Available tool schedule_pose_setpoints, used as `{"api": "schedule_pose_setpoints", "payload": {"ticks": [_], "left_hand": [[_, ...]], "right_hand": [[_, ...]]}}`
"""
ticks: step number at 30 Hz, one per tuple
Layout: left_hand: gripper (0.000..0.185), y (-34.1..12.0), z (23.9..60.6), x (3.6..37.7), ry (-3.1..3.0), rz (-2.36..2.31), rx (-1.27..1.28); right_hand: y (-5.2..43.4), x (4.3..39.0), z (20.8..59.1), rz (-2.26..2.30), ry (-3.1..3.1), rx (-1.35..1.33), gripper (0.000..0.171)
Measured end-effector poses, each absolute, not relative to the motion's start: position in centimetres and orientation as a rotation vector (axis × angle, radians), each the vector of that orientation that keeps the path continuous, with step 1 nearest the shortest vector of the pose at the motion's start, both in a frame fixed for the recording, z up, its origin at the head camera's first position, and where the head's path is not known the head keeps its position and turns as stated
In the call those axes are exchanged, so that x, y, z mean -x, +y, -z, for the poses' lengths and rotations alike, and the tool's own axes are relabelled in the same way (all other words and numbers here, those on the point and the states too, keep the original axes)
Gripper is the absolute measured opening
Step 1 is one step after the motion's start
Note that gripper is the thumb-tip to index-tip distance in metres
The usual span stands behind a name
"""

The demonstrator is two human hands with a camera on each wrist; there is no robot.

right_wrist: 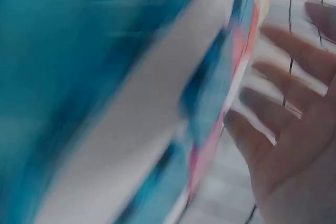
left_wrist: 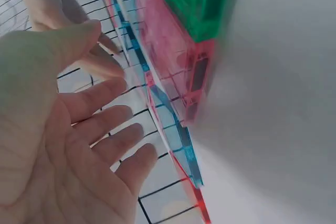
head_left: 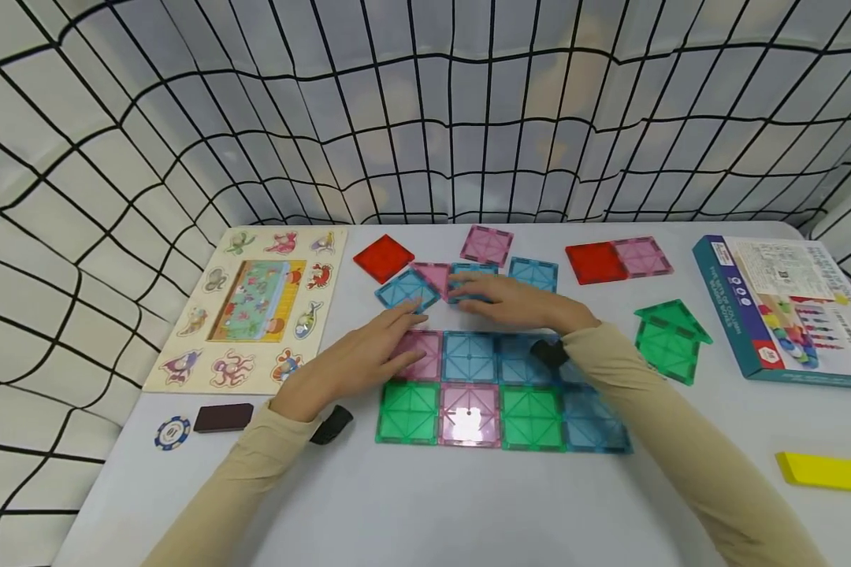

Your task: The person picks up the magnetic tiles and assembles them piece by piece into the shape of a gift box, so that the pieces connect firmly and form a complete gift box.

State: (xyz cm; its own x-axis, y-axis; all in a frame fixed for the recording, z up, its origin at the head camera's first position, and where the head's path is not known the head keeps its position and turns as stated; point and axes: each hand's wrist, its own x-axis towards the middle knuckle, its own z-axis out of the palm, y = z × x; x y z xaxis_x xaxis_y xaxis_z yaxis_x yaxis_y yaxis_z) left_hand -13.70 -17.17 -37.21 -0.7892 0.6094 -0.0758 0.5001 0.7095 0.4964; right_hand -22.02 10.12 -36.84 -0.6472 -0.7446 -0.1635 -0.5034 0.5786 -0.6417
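My left hand [head_left: 362, 354] has its fingers extended at the left end of two rows of magnetic tiles, over the edge of a pink tile [head_left: 425, 364]. Its fingertips reach the lower corner of a tilted blue tile [head_left: 404, 290]. Relaxed fingers of my right hand [head_left: 514, 303] lie over another blue tile [head_left: 477, 270], partly covering it, beside a pink triangular tile [head_left: 436, 277]. The rows hold green [head_left: 408, 413], pink [head_left: 470, 425] and blue [head_left: 470, 357] tiles; my right sleeve hides their right end. Both wrist views show spread fingers gripping nothing.
Behind lie a red tile [head_left: 384, 258], a pink tile [head_left: 487, 245] and a blue tile [head_left: 533, 273]. A puzzle board [head_left: 163, 376] is left; green tiles [head_left: 668, 346], a box [head_left: 794, 307] and a yellow block [head_left: 830, 472] are right. Black netting [head_left: 492, 118] rises behind the table.
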Motion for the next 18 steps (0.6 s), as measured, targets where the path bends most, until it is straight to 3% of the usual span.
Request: {"api": "schedule_pose_setpoints", "payload": {"ticks": [7,18], "left_hand": [[0.070,-14.2,37.5,16.0,2.669,-0.541,-0.972],[0.078,-11.0,37.8,17.8,2.617,-0.344,-0.923]], "right_hand": [[16.7,21.5,37.7,0.587,2.555,0.759,0.063],[17.3,17.1,36.8,0.514,2.397,0.865,0.064]]}}
